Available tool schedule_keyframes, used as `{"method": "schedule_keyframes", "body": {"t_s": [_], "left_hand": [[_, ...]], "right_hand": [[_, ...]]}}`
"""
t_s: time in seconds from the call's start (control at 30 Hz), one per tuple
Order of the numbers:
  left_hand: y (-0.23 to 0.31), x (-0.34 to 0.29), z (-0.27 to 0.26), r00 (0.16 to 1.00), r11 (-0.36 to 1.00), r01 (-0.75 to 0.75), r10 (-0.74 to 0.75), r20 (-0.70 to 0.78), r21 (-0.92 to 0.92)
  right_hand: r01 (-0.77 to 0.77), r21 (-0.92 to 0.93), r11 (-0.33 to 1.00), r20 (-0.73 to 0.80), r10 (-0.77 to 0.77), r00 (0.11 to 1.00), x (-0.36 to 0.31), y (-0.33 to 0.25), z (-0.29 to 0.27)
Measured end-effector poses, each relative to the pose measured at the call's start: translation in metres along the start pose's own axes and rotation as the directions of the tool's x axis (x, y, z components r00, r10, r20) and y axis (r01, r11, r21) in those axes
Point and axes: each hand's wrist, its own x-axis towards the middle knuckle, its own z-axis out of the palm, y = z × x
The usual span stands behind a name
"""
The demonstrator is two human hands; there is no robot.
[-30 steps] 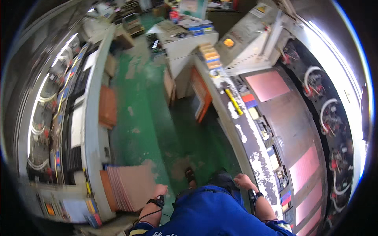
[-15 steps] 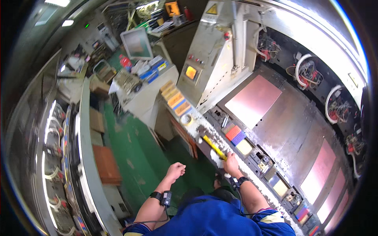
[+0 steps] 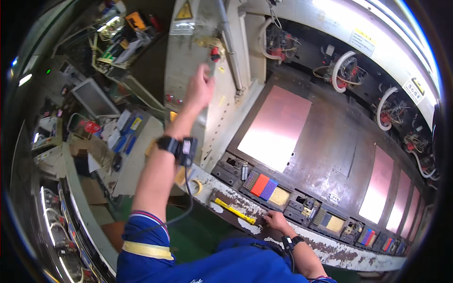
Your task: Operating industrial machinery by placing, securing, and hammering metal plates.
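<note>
My left hand (image 3: 200,88) is raised in front of the tall grey control cabinet (image 3: 185,61), just below and left of a red knob (image 3: 215,54). Motion smears its fingers, and whether it touches the knob is unclear. Low on the right, my right hand (image 3: 276,220) rests on the worn white ledge (image 3: 236,200) with its fingers curled in; what they hold, if anything, is hidden. Beside it, a small gap from the fingertips, lies a slim yellow tool (image 3: 234,211) along the ledge. Each wrist wears a black strap with a small device and cable.
Pinkish copper-coloured sheets (image 3: 278,125) lie on the dark metal machine bed (image 3: 330,137). Coloured blocks (image 3: 262,187) sit in slots along its front. A tape roll (image 3: 196,187) is on the ledge. Left stands a cluttered grey bench (image 3: 137,160); cables and white hoses (image 3: 339,70) hang behind the bed.
My left hand has swung up from waist height to the cabinet. My right hand has come off the end of the yellow tool. The view has turned toward the machine bed.
</note>
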Motion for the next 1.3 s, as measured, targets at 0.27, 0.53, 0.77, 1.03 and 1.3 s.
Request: {"method": "schedule_keyframes", "body": {"t_s": [0.27, 0.53, 0.77, 1.03, 1.3], "left_hand": [[-0.035, 0.098, 0.010, 0.799, 0.782, -0.597, 0.558, 0.225, 0.179], [-0.048, 0.101, 0.002, 0.761, 0.710, -0.646, 0.572, 0.306, 0.280], [-0.052, -0.085, 0.128, 0.987, 0.940, -0.083, 0.123, 0.104, -0.332], [-0.144, -0.196, 0.284, 0.563, 0.738, 0.644, -0.636, 0.528, 0.203], [-0.117, -0.177, 0.276, 0.044, 0.019, 0.999, -0.232, 0.972, -0.040]], "right_hand": [[-0.231, 0.040, 0.972, 0.032, 0.230, 0.973, 0.018, -0.011, -0.024], [-0.200, 0.316, 0.927, -0.165, 0.261, 0.951, 0.079, -0.042, -0.070], [-0.254, 0.364, 0.896, -0.663, 0.441, 0.605, 0.169, -0.034, -0.092], [0.113, 0.927, 0.357, -0.328, 0.632, 0.702, 0.200, -0.036, -0.112], [0.057, 0.894, 0.444, -0.311, 0.524, 0.793, 0.172, -0.011, -0.150]]}}
